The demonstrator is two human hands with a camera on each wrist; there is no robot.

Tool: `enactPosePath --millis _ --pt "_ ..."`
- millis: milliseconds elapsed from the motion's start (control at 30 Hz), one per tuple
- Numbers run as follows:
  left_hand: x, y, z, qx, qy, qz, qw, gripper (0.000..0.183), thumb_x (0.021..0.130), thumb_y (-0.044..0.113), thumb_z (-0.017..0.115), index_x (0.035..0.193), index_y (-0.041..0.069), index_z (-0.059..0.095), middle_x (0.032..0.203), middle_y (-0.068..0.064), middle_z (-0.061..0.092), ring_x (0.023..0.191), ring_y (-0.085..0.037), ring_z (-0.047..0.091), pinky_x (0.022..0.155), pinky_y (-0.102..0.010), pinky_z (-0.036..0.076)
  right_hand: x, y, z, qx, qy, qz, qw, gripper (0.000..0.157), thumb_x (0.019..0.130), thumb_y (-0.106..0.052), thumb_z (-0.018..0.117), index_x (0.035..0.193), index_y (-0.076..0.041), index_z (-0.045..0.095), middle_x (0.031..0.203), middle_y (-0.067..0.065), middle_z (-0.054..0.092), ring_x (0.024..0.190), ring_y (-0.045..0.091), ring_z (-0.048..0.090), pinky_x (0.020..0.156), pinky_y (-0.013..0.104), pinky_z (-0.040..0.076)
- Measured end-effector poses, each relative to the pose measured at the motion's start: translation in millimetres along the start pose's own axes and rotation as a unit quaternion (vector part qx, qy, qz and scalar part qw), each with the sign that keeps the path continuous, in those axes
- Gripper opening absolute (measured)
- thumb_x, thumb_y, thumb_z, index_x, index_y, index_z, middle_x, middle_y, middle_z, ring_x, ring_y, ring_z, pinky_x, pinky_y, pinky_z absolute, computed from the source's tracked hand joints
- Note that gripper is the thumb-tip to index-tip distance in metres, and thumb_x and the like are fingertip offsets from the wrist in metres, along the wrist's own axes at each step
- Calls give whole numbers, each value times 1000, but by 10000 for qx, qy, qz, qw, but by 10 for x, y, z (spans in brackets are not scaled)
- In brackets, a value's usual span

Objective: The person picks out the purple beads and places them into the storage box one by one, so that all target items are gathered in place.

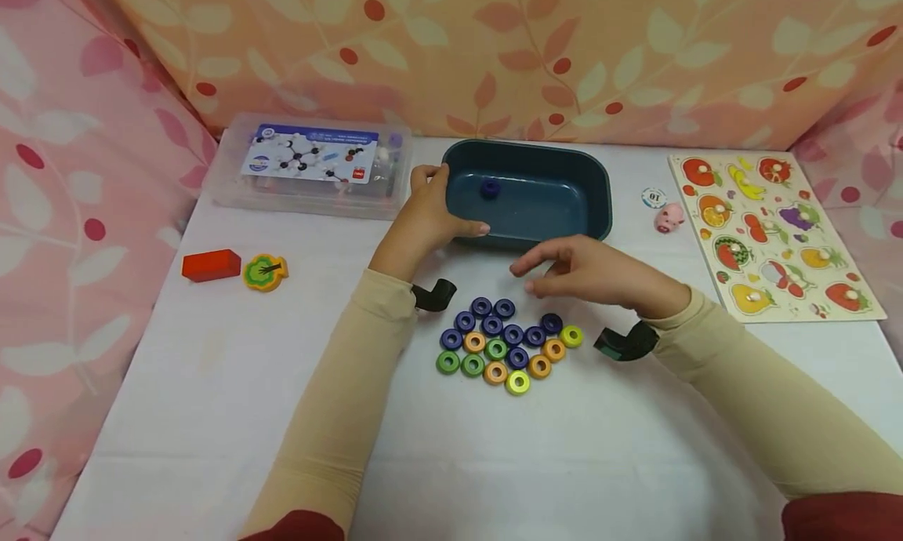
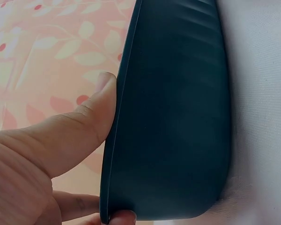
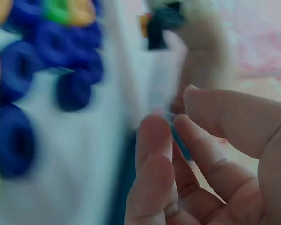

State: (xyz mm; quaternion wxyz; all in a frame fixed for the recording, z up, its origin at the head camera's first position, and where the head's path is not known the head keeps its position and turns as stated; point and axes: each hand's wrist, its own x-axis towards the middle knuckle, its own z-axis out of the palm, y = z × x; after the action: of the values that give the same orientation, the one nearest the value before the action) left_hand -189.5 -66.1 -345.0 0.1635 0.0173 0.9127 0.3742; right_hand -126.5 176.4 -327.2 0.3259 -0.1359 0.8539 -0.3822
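White cloth lies under a dark tub. Left hand grips its left end; right hand, fingers loosely parted, empty, hovers at its near side, where coloured rings cluster.

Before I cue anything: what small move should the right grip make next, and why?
Probably move the right grip toward the nearest loose purple ring: that grip looks empty, a similar ring lies inside the tub, and the left grip holds the tub.
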Motion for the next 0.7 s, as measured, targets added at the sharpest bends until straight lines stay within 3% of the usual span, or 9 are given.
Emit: enactPosePath --millis 233,433,533,700 --pt "-10 -31 -45 -66 -39 -46 10000 120 75 46 87 163 16 10 164 -4 9 142 -26 39 116 -44 36 225 147 313 150 -543 -66 9984 37 90 -21 76 126 -16 70 105 4 75 77 17 64 74 27 51" --pt "-12 -32 -26 -97 -40 30 9999 121 74 45 88 163 15 11 164 -5 9 141 -27 39 116 -44 36 284 185 418 26 -364 -17 9993 31 88 -18 77 119 -14 74 111 3 74 83 14 62 78 28 50" --pt "-15 -18 -19 -101 -29 32 9999 121 74 45 88 163 15 11 164 -5 9 141 -27 40 116 -44 36 284 211 440 220 -297 86 9993 31 88 -16 77 119 -13 74 109 4 75 86 13 63 78 25 51" --pt "-10 1 -8 -98 -23 37 9999 121 74 45 88 163 15 11 163 -5 10 141 -27 40 116 -45 36 213 143 380 71 -282 86 9995 30 88 -18 77 118 -15 75 106 2 75 83 12 62 74 25 51"
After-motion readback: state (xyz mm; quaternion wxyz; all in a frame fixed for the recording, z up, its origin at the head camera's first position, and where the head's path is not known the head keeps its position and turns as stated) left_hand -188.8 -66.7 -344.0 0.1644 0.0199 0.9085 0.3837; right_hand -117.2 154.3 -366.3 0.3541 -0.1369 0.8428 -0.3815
